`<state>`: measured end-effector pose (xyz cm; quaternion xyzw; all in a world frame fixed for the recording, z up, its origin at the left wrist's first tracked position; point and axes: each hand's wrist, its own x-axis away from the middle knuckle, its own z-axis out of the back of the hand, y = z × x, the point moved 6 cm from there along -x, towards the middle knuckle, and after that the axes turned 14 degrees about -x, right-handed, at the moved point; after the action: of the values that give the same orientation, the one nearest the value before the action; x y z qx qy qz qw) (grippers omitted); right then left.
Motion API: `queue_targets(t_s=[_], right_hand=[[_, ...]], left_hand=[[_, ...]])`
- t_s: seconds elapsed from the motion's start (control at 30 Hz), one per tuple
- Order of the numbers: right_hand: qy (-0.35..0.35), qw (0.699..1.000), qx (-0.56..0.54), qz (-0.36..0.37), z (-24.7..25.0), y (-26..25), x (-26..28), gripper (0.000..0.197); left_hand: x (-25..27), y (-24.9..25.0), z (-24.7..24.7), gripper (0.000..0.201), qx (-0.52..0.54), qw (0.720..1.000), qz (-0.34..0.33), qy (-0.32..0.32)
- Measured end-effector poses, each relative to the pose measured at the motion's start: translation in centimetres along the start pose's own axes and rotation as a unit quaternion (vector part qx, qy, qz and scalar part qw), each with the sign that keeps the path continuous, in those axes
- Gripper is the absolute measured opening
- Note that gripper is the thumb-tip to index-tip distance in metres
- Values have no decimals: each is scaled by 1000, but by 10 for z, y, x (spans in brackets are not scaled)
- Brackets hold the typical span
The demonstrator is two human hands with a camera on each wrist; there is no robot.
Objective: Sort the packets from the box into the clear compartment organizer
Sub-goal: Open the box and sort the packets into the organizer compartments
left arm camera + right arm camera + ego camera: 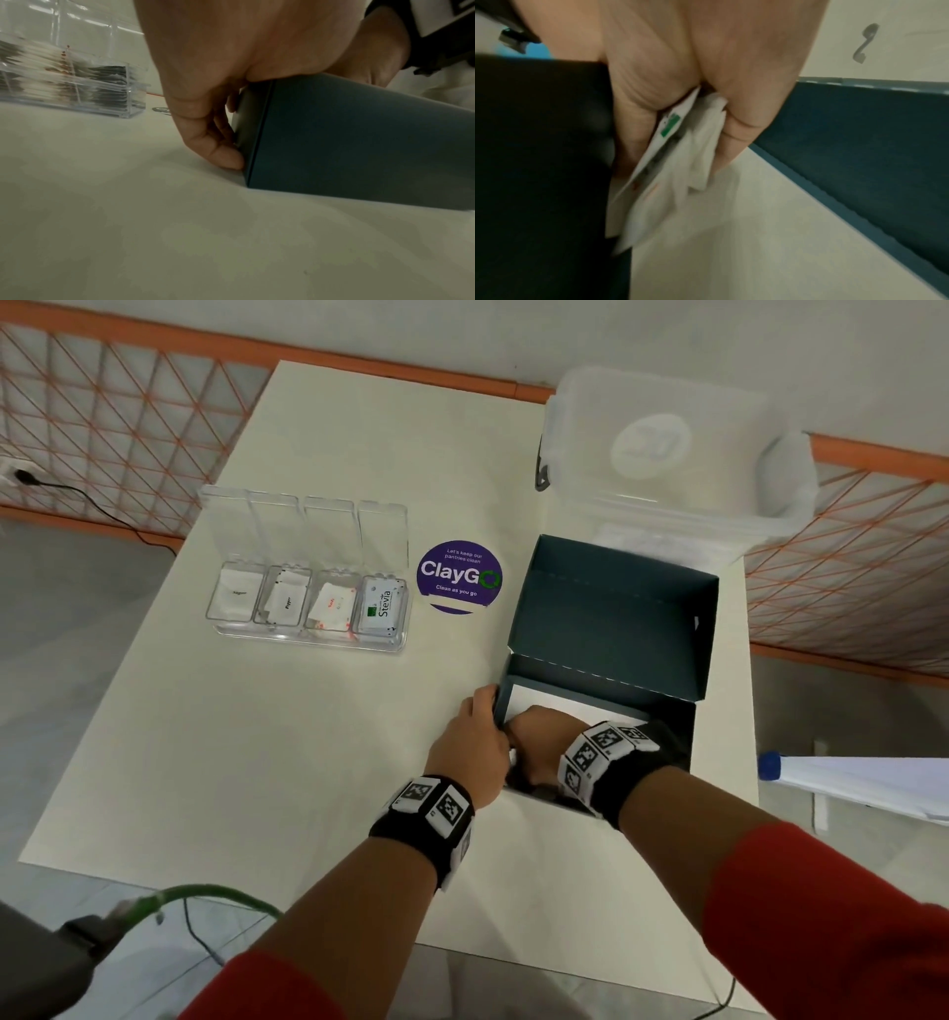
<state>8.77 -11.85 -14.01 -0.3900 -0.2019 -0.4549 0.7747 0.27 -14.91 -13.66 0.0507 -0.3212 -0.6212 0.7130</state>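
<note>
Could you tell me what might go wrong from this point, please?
The right hand pinches several packets at once, loosely fanned, so one could slip out on the way to the organizer. Mixed types in one bunch may land in the wrong compartment. The box, gripped by the left hand, could shift.

Right hand [680, 71] inside the box [859, 132], seen from the wrist. Thumb and fingers [741, 125] pinch a small bundle of white packets [670, 182], which fan downward toward the pale box floor [757, 253]; one packet carries a green mark [671, 125]. A dark wall [539, 162] of the box fills the left of the view, touching the hand; a teal wall runs along the right. The image is motion-blurred.
</note>
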Motion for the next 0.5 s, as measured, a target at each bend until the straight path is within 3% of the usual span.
queue_targets(t_s=[0.13,0.23,0.5], right_hand=[[-20,999,-24,-44,4,12,-2,15],[-24,996,-13,-85,-1,28,-3,24],[-15,991,-72,-115,10,47,9,23]], left_hand=[[1,0,1,51,0,1000,3,1],[1,0,1,51,-2,1000,1,5],[2,2,4,49,16,1000,-2,-2]])
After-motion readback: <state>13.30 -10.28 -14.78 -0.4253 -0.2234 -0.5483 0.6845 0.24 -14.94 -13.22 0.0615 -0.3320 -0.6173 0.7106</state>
